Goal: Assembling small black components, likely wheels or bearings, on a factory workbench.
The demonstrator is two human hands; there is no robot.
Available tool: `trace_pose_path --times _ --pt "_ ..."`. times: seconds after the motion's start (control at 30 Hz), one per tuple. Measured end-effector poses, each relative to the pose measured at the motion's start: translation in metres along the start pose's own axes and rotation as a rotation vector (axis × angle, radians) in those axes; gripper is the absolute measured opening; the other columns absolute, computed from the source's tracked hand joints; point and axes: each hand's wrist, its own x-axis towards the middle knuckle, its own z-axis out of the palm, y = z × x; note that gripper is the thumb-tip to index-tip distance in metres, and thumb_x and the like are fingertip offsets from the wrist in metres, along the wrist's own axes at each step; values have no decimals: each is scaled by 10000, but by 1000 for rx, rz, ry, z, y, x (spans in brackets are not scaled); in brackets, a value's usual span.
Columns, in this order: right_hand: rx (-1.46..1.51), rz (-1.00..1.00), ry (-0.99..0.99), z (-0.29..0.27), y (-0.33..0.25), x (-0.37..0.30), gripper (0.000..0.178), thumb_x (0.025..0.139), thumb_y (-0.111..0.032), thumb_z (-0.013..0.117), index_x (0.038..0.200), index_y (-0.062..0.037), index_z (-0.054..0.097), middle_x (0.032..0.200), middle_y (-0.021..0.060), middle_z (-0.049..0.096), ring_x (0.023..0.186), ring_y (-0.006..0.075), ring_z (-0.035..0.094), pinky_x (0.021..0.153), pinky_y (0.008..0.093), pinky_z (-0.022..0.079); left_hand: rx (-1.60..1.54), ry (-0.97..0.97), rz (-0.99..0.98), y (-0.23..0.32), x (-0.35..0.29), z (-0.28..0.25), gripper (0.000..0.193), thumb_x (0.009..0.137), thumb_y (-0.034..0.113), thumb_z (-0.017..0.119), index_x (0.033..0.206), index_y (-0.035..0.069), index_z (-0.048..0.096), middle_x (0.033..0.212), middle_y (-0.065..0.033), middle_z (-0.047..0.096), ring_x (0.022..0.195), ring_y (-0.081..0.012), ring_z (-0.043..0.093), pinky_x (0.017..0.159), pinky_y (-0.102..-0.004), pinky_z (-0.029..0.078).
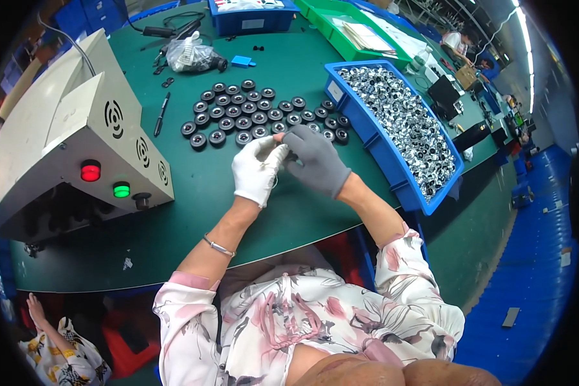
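Observation:
My left hand (256,172), in a white glove, and my right hand (320,162), in a grey glove with a bare fingertip showing, meet above the green table. Both have their fingers curled together at one spot; whatever is pinched between them is hidden by the gloves. Just beyond them lie many round black wheel-like parts (243,122) with shiny metal centres, spread in loose rows. To the right of my right hand stands a blue bin (374,136) heaped with small silvery metal rings (402,119).
At left is a beige machine (77,138) with red and green lights. A black pen (162,114), a clear plastic bag of dark parts (193,54) and a small blue block (242,62) lie on the table (196,193). Green trays (360,32) stand farther back. Another person's hand (37,310) shows lower left.

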Motion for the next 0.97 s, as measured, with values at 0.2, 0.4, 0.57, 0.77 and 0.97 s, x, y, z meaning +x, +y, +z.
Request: trace_pose_path --times 0.2,0.4,0.57,0.77,0.97 --pt "350 18 104 -12 3 -13 354 722 -91 788 1051 -15 684 930 120 560 844 258 603 734 353 491 -376 -273 -101 0 -2 -11 280 984 186 664 1177 -16 675 1006 -56 709 895 -133 669 726 -256 536" --pt "99 -33 112 -9 8 -27 379 699 -127 806 1037 -31 665 946 115 566 846 275 594 730 367 484 -327 -473 -307 -4 -1 -8 247 987 186 658 1156 6 652 911 -26 619 819 -117 567 747 -276 479" --pt "207 -23 188 -1 4 -23 369 683 -127 792 1015 -34 659 960 126 587 847 301 589 742 384 484 -546 -412 -310 -10 -4 -5 264 977 241 679 1138 32 672 943 -6 633 816 -97 589 721 -262 477" --pt "186 -50 175 -5 10 -27 389 669 -131 789 1013 -17 650 972 128 611 864 323 589 763 396 485 -595 -378 -385 -1 -13 1 328 975 258 684 1206 28 652 965 -6 634 842 -107 597 766 -290 501" --pt "240 1 165 3 9 -31 456 658 -179 797 1064 -28 653 1024 131 617 944 323 595 838 414 487 -561 -357 -370 -11 -13 -1 369 961 295 701 1198 17 651 985 -8 638 861 -127 610 803 -305 517"
